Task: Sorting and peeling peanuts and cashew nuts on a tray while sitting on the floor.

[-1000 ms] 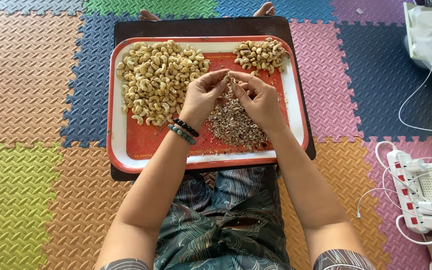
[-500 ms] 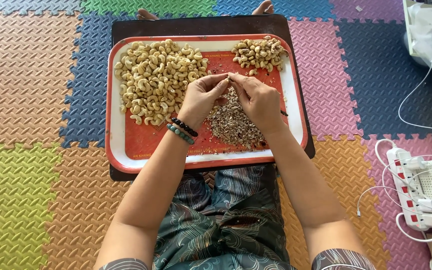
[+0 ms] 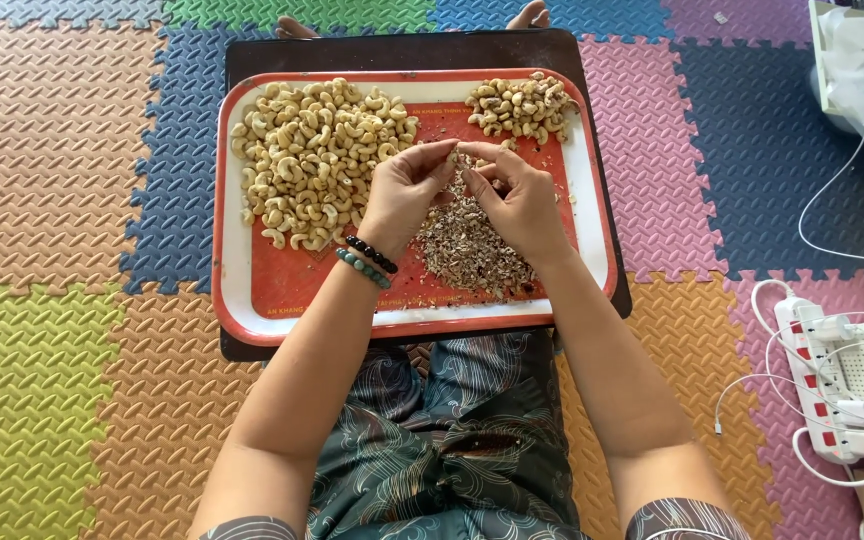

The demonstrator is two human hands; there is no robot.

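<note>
Left hand (image 3: 404, 195) and right hand (image 3: 517, 195) meet fingertip to fingertip over the tray (image 3: 237, 290), both pinching one cashew (image 3: 455, 155), probably; too small to give its axis. It sits centred, above the husk pile (image 3: 472, 245).

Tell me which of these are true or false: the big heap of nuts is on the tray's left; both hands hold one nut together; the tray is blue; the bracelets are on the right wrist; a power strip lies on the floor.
1. The big heap of nuts is on the left of the tray. True.
2. The left hand and right hand pinch one nut together. True.
3. The tray is blue. False: it is red with a white rim.
4. The bracelets are on the right wrist. False: the left.
5. A power strip lies on the floor. True.
</note>
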